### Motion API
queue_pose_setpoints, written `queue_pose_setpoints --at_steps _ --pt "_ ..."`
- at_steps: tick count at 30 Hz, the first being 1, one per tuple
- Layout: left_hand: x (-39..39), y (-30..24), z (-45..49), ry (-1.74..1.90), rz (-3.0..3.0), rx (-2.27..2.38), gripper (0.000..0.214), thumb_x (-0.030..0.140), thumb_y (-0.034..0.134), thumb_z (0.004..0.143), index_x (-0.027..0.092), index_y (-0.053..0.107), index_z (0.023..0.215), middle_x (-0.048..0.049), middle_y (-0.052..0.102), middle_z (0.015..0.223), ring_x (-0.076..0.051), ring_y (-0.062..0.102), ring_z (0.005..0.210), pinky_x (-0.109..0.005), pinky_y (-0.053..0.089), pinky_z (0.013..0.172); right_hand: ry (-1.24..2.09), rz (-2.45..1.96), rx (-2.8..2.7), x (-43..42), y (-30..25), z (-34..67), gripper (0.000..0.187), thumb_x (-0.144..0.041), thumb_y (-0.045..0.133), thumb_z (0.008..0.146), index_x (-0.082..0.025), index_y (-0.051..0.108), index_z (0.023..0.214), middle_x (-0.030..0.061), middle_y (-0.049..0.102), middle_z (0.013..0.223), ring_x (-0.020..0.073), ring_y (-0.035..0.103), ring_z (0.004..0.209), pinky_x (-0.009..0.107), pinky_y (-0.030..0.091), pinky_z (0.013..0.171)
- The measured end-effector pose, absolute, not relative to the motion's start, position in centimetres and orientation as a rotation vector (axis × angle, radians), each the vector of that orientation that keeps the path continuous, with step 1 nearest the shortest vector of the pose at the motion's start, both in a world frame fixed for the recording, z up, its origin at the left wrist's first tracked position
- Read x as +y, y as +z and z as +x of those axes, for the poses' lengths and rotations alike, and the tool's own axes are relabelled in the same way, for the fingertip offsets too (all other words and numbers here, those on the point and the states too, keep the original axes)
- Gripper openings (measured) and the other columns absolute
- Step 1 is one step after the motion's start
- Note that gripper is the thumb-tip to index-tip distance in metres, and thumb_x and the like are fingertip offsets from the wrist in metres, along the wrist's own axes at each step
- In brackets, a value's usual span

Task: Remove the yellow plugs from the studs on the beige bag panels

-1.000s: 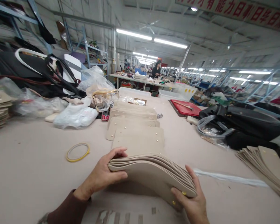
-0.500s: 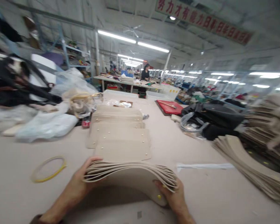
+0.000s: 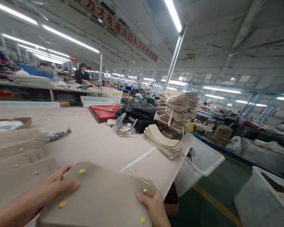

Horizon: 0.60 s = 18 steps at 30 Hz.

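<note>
A stack of beige panels (image 3: 104,195) with rounded corners and yellow-marked studs lies between my hands at the bottom of the view. My left hand (image 3: 59,183) grips its left side, thumb on the top panel. At the opposite edge, my right hand (image 3: 153,205) has its thumb on top near a stud and its fingers underneath, partly hidden. Beyond my left hand are overlapping rows of similar panels (image 3: 21,170) with small metal studs. Another curved stack of panels (image 3: 164,142) rests near the table's right edge.
Tied bundles of beige pieces (image 3: 177,110) rise behind that stack. A black bag (image 3: 137,112), a red folder-like item (image 3: 105,112) and a white strip (image 3: 138,160) lie on the table (image 3: 85,142). White bins (image 3: 205,154) stand beyond its right edge. A person (image 3: 81,75) stands at a far table.
My view has swung to the right. The held stack, earlier bowed upward with its layered edge facing me, now shows its broad top face and lies flatter. Both hands still hold it.
</note>
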<state>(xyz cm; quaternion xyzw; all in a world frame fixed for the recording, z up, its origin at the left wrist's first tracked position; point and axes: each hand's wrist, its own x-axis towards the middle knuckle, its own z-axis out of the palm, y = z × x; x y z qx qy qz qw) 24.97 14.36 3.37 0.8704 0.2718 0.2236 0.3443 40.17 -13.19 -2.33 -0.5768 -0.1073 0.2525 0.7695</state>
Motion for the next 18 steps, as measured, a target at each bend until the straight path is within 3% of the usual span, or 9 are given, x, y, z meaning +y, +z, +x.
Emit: queue_pose_setpoints --at_steps 2,3,5,7,11,18 --pt "13.9 5.1 31.3 0.163 1.786 0.657 0.048 0.037 0.049 0.089 0.015 0.041 0.131 -0.0030 0.072 0.089 -0.027 0.071 0.081 -0.040 0.058 0.065 0.453 -1.279 -0.130 -15.1 -2.6 43.8 0.040 -0.037 0.082 0.054 -0.015 0.072 0.086 0.0036 0.074 0.072 0.0239 0.068 0.064 0.033 0.054 0.062" --pt "13.7 5.8 34.6 0.003 1.623 0.561 0.059 0.037 0.061 0.080 0.016 0.039 0.131 -0.0043 0.073 0.090 -0.029 0.072 0.084 -0.039 0.059 0.067 0.408 -1.293 -0.076 -15.9 -2.6 45.5 0.040 -0.037 0.082 0.055 -0.014 0.072 0.086 0.0039 0.074 0.070 0.0239 0.068 0.062 0.033 0.054 0.060" --pt "13.1 6.7 41.3 -0.062 1.546 0.501 0.073 0.031 0.077 0.062 0.018 0.044 0.125 -0.0052 0.074 0.090 -0.029 0.072 0.087 -0.034 0.060 0.067 0.329 -1.310 0.041 -17.0 -2.6 49.0 0.041 -0.035 0.084 0.052 -0.013 0.071 0.084 0.0048 0.074 0.067 0.0246 0.068 0.058 0.033 0.054 0.056" --pt "12.6 6.7 47.6 -0.053 1.566 0.501 0.073 0.026 0.080 0.055 0.019 0.048 0.120 -0.0051 0.074 0.088 -0.029 0.072 0.084 -0.032 0.060 0.064 0.265 -1.301 0.141 -17.6 -2.5 52.1 0.043 -0.034 0.086 0.048 -0.011 0.070 0.081 0.0066 0.074 0.066 0.0259 0.069 0.058 0.033 0.054 0.054" --pt "12.1 4.9 57.4 -0.060 1.610 0.504 0.071 0.018 0.078 0.051 0.020 0.053 0.117 -0.0052 0.073 0.084 -0.029 0.072 0.078 -0.032 0.058 0.058 0.177 -1.237 0.234 -18.0 -3.0 57.3 0.041 -0.031 0.086 0.046 -0.011 0.071 0.079 0.0082 0.075 0.065 0.0290 0.071 0.060 0.035 0.057 0.055" --pt "12.1 0.3 67.8 -0.053 1.659 0.539 0.066 0.012 0.075 0.051 0.018 0.057 0.114 -0.0066 0.073 0.090 -0.024 0.071 0.076 -0.028 0.055 0.059 0.153 -1.167 0.336 -18.4 -4.6 62.1 0.042 -0.025 0.086 0.043 -0.010 0.073 0.080 0.0114 0.077 0.071 0.0358 0.074 0.079 0.040 0.061 0.068"
